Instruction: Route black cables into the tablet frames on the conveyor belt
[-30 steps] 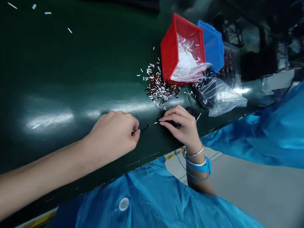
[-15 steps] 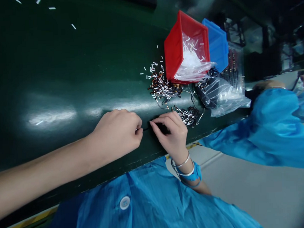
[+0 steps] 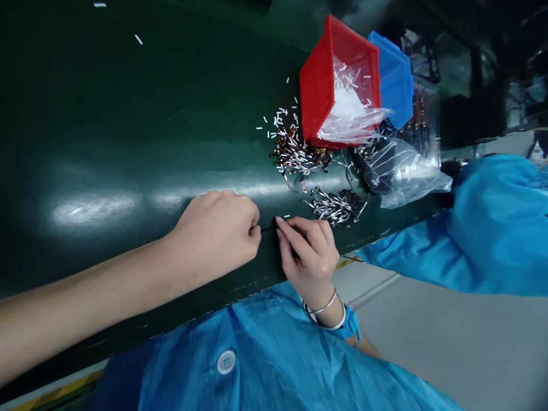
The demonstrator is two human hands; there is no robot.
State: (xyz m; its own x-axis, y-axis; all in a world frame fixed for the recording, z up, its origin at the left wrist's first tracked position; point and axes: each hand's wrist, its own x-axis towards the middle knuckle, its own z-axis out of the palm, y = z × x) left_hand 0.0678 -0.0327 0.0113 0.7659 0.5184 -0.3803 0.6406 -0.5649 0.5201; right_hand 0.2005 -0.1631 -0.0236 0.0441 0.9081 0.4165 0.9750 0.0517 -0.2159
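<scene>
Head view: looks down over a blue smock point(image 3: 280, 373) onto a dark green worktop point(image 3: 117, 103).
Left hand point(image 3: 216, 237): closed into a loose fist near the worktop's front edge, thumb and forefinger pinched on one end of a thin dark wire point(image 3: 268, 228).
Right hand point(image 3: 309, 252): fingers curled in, the tips of forefinger and thumb nipped on the wire's other end; knuckles face the camera, so what else sits under the fingers cannot be told.
Thin dark wire: only a short stretch shows, bridging the small gap between the two hands, low over the worktop.
White sleeve piece point(image 3: 286, 216): lies on the worktop just beyond the right fingertips.
Right wrist: a silver bangle point(image 3: 321, 306) and a blue wrist strap point(image 3: 349, 326).
Silvery pile point(image 3: 334, 204): small pieces heaped just beyond the right hand.
Mixed pile point(image 3: 297, 154): dark and white bits, farther back, against the red bin point(image 3: 319, 84).
Red bin: tilted, lined with a clear bag of white pieces.
Blue bin point(image 3: 393, 75): directly behind the red one.
Clear plastic bag point(image 3: 403, 168): crumpled, to the right of the piles.
Co-worker's sleeve point(image 3: 491, 234): blue, at the right edge.
</scene>
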